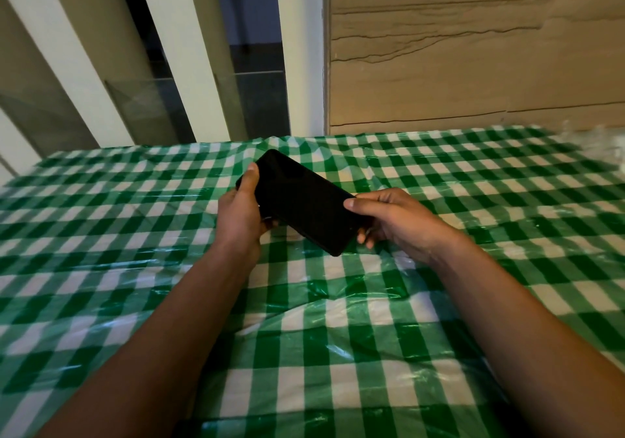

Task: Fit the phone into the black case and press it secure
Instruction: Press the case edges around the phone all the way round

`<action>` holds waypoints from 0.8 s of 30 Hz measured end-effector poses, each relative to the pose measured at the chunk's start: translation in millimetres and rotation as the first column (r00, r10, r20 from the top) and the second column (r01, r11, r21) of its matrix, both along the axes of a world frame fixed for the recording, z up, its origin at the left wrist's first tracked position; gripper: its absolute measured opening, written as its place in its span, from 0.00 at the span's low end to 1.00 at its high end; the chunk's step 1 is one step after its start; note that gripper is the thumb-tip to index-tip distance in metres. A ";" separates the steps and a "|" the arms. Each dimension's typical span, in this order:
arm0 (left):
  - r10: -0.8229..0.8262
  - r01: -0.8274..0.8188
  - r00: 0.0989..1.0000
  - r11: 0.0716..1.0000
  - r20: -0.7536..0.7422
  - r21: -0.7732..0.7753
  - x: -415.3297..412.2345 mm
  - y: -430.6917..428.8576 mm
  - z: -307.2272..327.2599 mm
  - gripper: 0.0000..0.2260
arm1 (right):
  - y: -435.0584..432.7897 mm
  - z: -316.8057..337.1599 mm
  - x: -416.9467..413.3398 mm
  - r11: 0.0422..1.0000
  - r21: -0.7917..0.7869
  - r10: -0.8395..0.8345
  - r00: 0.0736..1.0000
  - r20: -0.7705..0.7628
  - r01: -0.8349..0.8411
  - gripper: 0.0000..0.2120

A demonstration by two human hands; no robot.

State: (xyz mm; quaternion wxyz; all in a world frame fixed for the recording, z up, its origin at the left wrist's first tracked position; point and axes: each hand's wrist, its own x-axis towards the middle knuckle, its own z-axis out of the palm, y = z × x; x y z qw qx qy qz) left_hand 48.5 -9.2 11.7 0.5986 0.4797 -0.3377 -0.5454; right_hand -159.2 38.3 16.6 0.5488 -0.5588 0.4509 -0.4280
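Observation:
A black phone (299, 200) with a dark screen is held above the table, lying diagonally from far left to near right, screen up. My left hand (241, 216) grips its left long edge, thumb on the rim near the far corner. On the opposite long edge, my right hand (389, 217) holds it, thumb pressing the edge and fingers curled under. Black edges run around the screen; I cannot tell where the black case ends and the phone begins.
A green-and-white checked plastic tablecloth (338, 319), wrinkled and glossy, covers the table. Behind it stand a brown wood-grain wall panel (473, 65) and white slats (189, 65) with dark gaps.

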 end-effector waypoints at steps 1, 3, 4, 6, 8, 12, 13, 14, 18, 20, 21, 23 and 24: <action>-0.006 0.006 1.000 1.000 0.001 0.007 -0.2 0.5 1.3 0.11 | -0.2 0.1 -0.4 1.000 -0.004 -0.016 1.000 0.002 0.016 0.10; -0.027 0.027 1.000 1.000 0.004 0.017 -0.4 0.5 3.1 0.12 | -1.3 0.6 -2.0 0.997 -0.014 -0.078 0.997 0.009 0.078 0.09; -0.033 0.033 0.999 0.999 0.017 0.019 -0.8 0.4 2.9 0.11 | -2.0 0.7 -2.6 0.992 -0.019 -0.128 0.992 0.015 0.128 0.09; -0.049 0.048 0.996 0.999 0.077 0.010 -2.6 0.6 1.6 0.10 | -4.3 1.4 -3.5 0.973 -0.017 -0.231 0.972 0.038 0.232 0.09; -0.079 0.080 0.989 0.997 0.123 -0.002 -5.0 1.8 0.4 0.10 | -5.9 1.2 -4.6 0.954 0.000 -0.298 0.953 0.061 0.298 0.08; -0.148 0.148 0.979 0.989 0.141 0.004 -5.2 4.1 -0.9 0.09 | -7.6 -0.7 -6.6 0.926 0.037 -0.378 0.921 0.096 0.376 0.07; -0.167 0.167 0.974 0.986 0.154 0.013 -5.7 5.2 -0.5 0.10 | -8.5 -1.0 -7.1 0.919 0.050 -0.393 0.912 0.114 0.390 0.06; -0.184 0.184 0.967 0.983 0.176 0.014 -6.9 5.7 -0.9 0.12 | -9.2 -1.3 -7.7 0.913 0.059 -0.407 0.904 0.130 0.403 0.06; -0.197 0.211 0.943 0.977 0.267 -0.025 -13.1 9.3 -2.6 0.15 | -10.5 -1.6 -10.3 0.892 0.076 -0.452 0.876 0.170 0.446 0.06; -0.219 0.234 0.942 0.972 0.253 -0.028 -13.3 9.9 -3.2 0.15 | -10.8 -1.7 -10.9 0.884 0.080 -0.468 0.865 0.182 0.461 0.06; -0.238 0.251 0.940 0.968 0.243 -0.024 -13.1 9.9 -3.6 0.15 | -10.7 -1.5 -11.3 0.880 0.085 -0.475 0.858 0.194 0.467 0.06; -0.289 0.301 0.926 0.953 0.243 -0.016 -13.2 12.1 -3.6 0.20 | -10.2 0.2 -10.8 0.876 0.099 -0.482 0.847 0.224 0.472 0.05; -0.324 0.341 0.908 0.940 0.266 -0.019 -13.7 13.7 -4.2 0.24 | -9.7 1.2 -10.7 0.876 0.105 -0.482 0.844 0.234 0.471 0.05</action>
